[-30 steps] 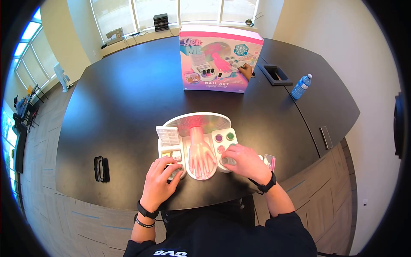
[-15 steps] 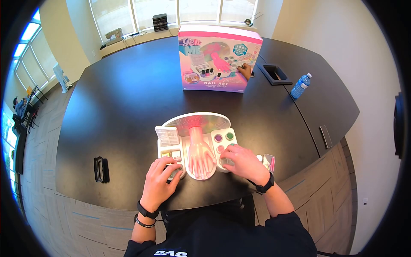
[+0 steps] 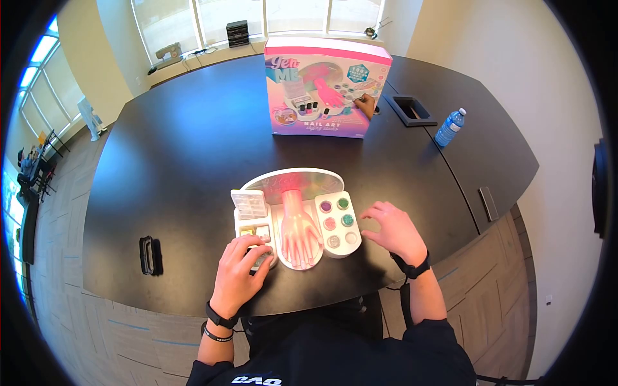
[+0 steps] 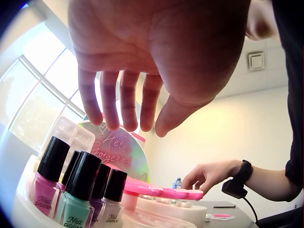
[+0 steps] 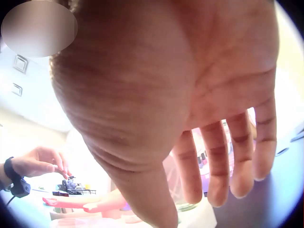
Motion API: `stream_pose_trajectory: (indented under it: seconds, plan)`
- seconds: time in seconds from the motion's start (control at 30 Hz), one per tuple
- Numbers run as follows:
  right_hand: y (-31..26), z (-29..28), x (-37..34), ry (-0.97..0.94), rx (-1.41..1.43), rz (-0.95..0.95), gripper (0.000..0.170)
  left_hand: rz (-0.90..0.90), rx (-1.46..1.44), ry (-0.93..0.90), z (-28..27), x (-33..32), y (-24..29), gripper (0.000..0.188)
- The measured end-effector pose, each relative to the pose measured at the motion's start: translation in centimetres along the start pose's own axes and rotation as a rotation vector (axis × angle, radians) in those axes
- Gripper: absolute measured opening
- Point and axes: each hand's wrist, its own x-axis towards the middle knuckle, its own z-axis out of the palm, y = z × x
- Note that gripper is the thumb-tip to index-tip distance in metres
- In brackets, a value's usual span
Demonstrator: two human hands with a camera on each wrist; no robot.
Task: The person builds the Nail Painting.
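A pink model hand [image 3: 300, 235] lies on a white nail-art stand with a curved mirror [image 3: 315, 183] behind it. My left hand [image 3: 238, 273] hovers over the stand's left side, fingers bent down loosely. Beneath it in the left wrist view are several nail polish bottles, including a mint one [image 4: 77, 206] and a pink one [image 4: 45, 192]; its fingers hold nothing there. Beside the stand's right tray [image 3: 341, 253], my right hand [image 3: 394, 230] is in the air, fingers loosely bent and holding nothing visible. Glitter pots sit in that tray, among them a silver one [image 3: 333, 242] and a teal one [image 3: 347, 220].
Behind the stand is a large pink nail-art box [image 3: 328, 90]. A water bottle [image 3: 450, 127] and a phone [image 3: 488, 204] are to the right, near a table opening [image 3: 412, 110]. At the left lies a black frame-like object [image 3: 150, 255]. A lidded clear case [image 3: 249, 204] stands raised.
My right hand has lifted off the tray and moved right, uncovering the teal and silver pots and a pale round spot. My left hand has stayed in place.
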Motion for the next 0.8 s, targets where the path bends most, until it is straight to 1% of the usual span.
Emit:
stream_pose_trajectory:
  seconds: [0.2, 0.33, 0.5, 0.6, 0.8]
  plan:
    - [2.2, 0.2, -0.2, -0.061, -0.057, 0.104, 0.030, -0.003, 0.002, 0.002, 0.2, 0.0, -0.1, 0.022]
    - [3.1, 0.5, -0.3, -0.105, -0.055, 0.137, 0.032, 0.000, 0.005, 0.002, 0.2, 0.0, 0.0, 0.022]
    - [4.3, 1.2, -0.8, -0.197, -0.045, 0.191, 0.037, -0.002, 0.008, -0.001, 0.2, 0.0, 0.0, 0.021]
    - [4.7, 1.4, -1.1, -0.214, -0.031, 0.218, 0.040, 0.000, 0.006, -0.002, 0.2, 0.0, 0.0, 0.021]
    - [4.6, 1.1, -2.0, -0.236, -0.047, 0.292, 0.036, 0.004, 0.001, -0.009, 0.4, 0.1, 0.0, 0.022]
